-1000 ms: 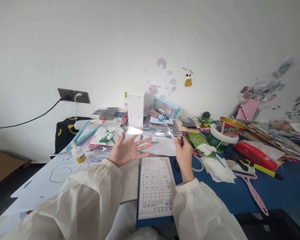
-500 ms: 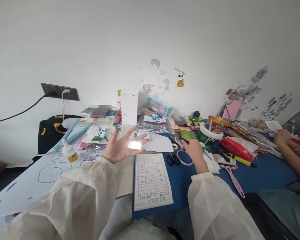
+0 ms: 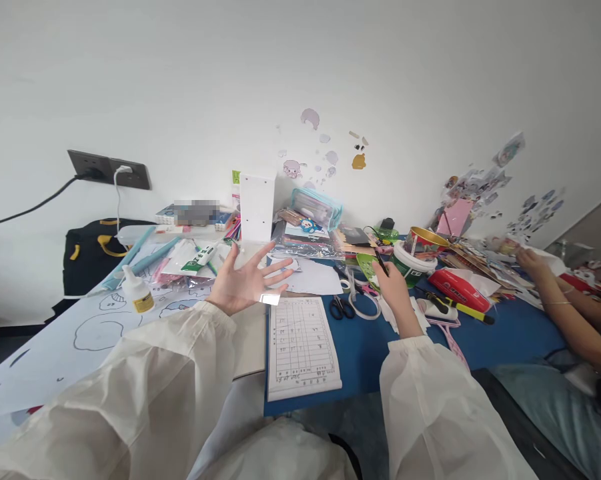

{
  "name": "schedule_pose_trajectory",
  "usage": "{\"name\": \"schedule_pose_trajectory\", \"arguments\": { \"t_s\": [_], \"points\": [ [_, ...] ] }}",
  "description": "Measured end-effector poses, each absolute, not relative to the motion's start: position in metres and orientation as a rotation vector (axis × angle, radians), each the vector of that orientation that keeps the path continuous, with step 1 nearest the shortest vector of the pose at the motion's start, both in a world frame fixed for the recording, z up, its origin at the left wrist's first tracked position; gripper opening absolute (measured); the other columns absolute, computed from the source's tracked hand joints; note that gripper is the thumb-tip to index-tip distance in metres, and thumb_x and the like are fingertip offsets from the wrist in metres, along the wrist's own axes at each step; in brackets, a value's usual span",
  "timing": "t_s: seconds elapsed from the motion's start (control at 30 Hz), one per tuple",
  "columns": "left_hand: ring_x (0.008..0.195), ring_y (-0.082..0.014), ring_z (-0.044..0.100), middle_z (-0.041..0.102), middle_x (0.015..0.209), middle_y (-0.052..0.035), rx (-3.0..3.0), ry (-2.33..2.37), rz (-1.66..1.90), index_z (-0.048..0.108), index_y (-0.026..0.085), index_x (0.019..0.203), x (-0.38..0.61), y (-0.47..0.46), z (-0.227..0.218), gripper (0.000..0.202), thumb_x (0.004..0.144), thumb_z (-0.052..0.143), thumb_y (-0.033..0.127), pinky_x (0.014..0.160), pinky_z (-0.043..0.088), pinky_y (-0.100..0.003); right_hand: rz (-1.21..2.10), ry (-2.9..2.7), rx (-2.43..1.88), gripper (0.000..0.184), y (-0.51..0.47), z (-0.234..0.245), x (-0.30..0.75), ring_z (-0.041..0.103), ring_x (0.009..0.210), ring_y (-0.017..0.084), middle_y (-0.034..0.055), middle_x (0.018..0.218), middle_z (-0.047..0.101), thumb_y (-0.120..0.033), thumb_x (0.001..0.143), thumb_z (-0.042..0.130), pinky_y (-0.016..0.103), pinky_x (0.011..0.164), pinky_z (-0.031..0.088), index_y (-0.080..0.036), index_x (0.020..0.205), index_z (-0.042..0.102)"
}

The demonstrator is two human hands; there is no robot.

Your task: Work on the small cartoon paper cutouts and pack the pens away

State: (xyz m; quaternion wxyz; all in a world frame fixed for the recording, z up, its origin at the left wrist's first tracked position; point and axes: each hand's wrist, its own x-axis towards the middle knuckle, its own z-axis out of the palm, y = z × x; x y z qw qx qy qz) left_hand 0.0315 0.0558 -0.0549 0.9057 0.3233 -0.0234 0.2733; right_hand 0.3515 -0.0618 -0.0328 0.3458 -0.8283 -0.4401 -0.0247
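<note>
My left hand (image 3: 247, 280) is raised over the desk, palm showing and fingers spread, with nothing gripped. A small bright white rectangle (image 3: 270, 299) shows at its lower fingers; I cannot tell what it is. My right hand (image 3: 394, 288) is closed around a black pen (image 3: 381, 262), which points up and slightly left. Between my forearms lies a pad with a printed table and handwriting (image 3: 303, 347). Black-handled scissors (image 3: 341, 307) and a roll of white tape (image 3: 365, 308) are on the blue desk left of my right hand.
A glue bottle (image 3: 138, 292) stands on a large drawing sheet (image 3: 97, 333) at left. A white bucket (image 3: 413, 262), red tissue pack (image 3: 461, 291) and pink-handled tool (image 3: 453, 340) are at right. Another person's hand (image 3: 534, 265) reaches across papers at far right.
The pen in my right hand has swung from nearly level to steeper. My left hand stays spread. The view has shifted slightly, and the other person's arms extend further in.
</note>
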Motion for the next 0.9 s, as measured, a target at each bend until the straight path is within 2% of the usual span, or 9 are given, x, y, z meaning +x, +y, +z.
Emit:
{"name": "schedule_pose_trajectory", "arguments": {
  "t_s": [0.07, 0.2, 0.33, 0.43, 0.67, 0.8, 0.9],
  "points": [
    [0.122, -0.0347, 0.049, 0.046, 0.138, -0.0185, 0.645, -0.030, 0.576, 0.029, 0.031, 0.145, 0.032, 0.055, -0.055, 0.079, 0.078, 0.040, 0.073, 0.095, 0.039, -0.049, -0.049, -1.149, -2.131, 0.049, -0.066, -0.035, 0.349, 0.060, 0.072, 0.023, 0.0093, 0.083, 0.068, -0.055, 0.085, 0.034, 0.029, 0.061, 0.039, -0.016, 0.095, 0.062],
    [0.123, -0.0352, 0.049, 0.047, 0.138, -0.0188, 0.640, -0.016, 0.597, 0.027, 0.030, 0.146, 0.032, 0.054, -0.053, 0.080, 0.079, 0.039, 0.072, 0.094, 0.040, -0.049, -0.033, -1.201, -2.132, 0.042, -0.073, -0.042, 0.343, 0.056, 0.064, 0.023, 0.0084, 0.069, 0.065, -0.049, 0.085, 0.036, 0.030, 0.058, 0.037, -0.018, 0.072, 0.062],
    [0.123, -0.0351, 0.048, 0.047, 0.138, -0.0188, 0.675, -0.032, 0.620, 0.026, 0.028, 0.146, 0.030, 0.053, -0.052, 0.081, 0.080, 0.037, 0.073, 0.096, 0.038, -0.049, -0.069, -1.274, -2.141, 0.029, -0.077, -0.053, 0.336, 0.055, 0.064, 0.022, 0.0069, 0.067, 0.063, -0.041, 0.083, 0.045, 0.029, 0.058, 0.033, -0.019, 0.071, 0.060],
    [0.122, -0.0349, 0.049, 0.048, 0.137, -0.0189, 0.671, -0.037, 0.624, 0.026, 0.026, 0.147, 0.029, 0.053, -0.051, 0.083, 0.079, 0.037, 0.073, 0.095, 0.038, -0.049, -0.049, -1.335, -2.152, 0.028, -0.078, -0.061, 0.330, 0.052, 0.059, 0.021, 0.0048, 0.059, 0.059, -0.041, 0.081, 0.049, 0.029, 0.056, 0.031, -0.020, 0.063, 0.056],
    [0.122, -0.0346, 0.049, 0.047, 0.139, -0.0189, 0.643, -0.046, 0.587, 0.028, 0.024, 0.146, 0.030, 0.050, -0.050, 0.083, 0.079, 0.037, 0.073, 0.094, 0.039, -0.050, -0.064, -1.374, -2.003, 0.028, -0.082, -0.069, 0.297, 0.052, 0.060, 0.020, 0.0034, 0.064, 0.059, -0.041, 0.087, 0.040, 0.027, 0.056, 0.031, -0.021, 0.070, 0.052],
    [0.122, -0.0341, 0.049, 0.047, 0.139, -0.0178, 0.646, -0.083, 0.548, 0.029, 0.025, 0.146, 0.030, 0.050, -0.050, 0.083, 0.079, 0.036, 0.074, 0.095, 0.038, -0.049, -0.110, -1.469, -1.879, 0.033, -0.083, -0.063, 0.270, 0.045, 0.051, 0.016, -0.0007, 0.052, 0.050, -0.043, 0.087, 0.042, 0.026, 0.054, 0.027, -0.022, 0.062, 0.046],
    [0.121, -0.0341, 0.050, 0.051, 0.135, -0.0176, 0.653, -0.080, 0.539, 0.028, 0.025, 0.146, 0.031, 0.050, -0.051, 0.084, 0.079, 0.037, 0.075, 0.096, 0.037, -0.049, -0.092, -1.511, -1.883, 0.030, -0.079, -0.063, 0.260, 0.047, 0.051, 0.017, 0.0004, 0.053, 0.053, -0.040, 0.087, 0.042, 0.027, 0.053, 0.026, -0.021, 0.066, 0.052]
  ]
}}
